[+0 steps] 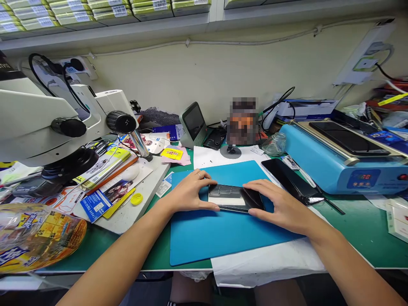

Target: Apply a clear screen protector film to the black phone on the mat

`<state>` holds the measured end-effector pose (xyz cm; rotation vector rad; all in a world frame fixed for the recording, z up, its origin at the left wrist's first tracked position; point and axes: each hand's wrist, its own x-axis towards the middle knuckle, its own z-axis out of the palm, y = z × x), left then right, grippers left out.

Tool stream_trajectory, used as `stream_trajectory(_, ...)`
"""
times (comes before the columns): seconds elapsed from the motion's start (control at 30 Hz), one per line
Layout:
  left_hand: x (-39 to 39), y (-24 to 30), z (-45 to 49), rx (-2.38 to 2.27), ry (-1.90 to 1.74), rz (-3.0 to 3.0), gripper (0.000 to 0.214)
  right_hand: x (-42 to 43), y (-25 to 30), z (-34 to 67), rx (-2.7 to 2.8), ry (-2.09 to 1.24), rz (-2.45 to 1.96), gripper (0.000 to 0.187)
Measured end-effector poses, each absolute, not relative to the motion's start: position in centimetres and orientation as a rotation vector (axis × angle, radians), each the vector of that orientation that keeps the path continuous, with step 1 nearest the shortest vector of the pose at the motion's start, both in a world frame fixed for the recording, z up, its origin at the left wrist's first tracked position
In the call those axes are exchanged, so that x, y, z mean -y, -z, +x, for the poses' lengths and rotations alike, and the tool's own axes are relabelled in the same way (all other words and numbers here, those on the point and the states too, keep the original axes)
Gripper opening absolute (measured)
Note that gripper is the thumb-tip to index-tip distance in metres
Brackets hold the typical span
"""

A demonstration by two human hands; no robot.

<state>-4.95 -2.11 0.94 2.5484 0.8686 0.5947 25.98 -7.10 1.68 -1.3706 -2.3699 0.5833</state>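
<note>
A dark smartphone lies sideways on the blue mat, its glossy screen mirroring pale light. My left hand grips its left end, thumb along the near edge and fingers on the far edge. At the other end, my right hand holds it the same way, thumb near and fingers far. Just right of the mat rests a second black phone, with something crumpled and shiny at its near end.
A microscope stands at left, beside a clear plastic jar. To the right sits a blue heating machine with a phone on top. Behind the mat are a small smart display and a glass jar.
</note>
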Motion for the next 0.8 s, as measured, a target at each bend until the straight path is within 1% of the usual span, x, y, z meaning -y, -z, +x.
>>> stream_trajectory(0.33,2.1,-0.6,-4.87,-0.859,-0.586,2.53,0.074,7.13,-1.69,25.97,2.389,-0.591,-1.358,0.059)
stream_trajectory(0.8,2.14,-0.9,-4.89,-0.874,-0.58,2.511,0.069,7.06,-1.62,25.73,2.426,-0.615,-1.354,0.058)
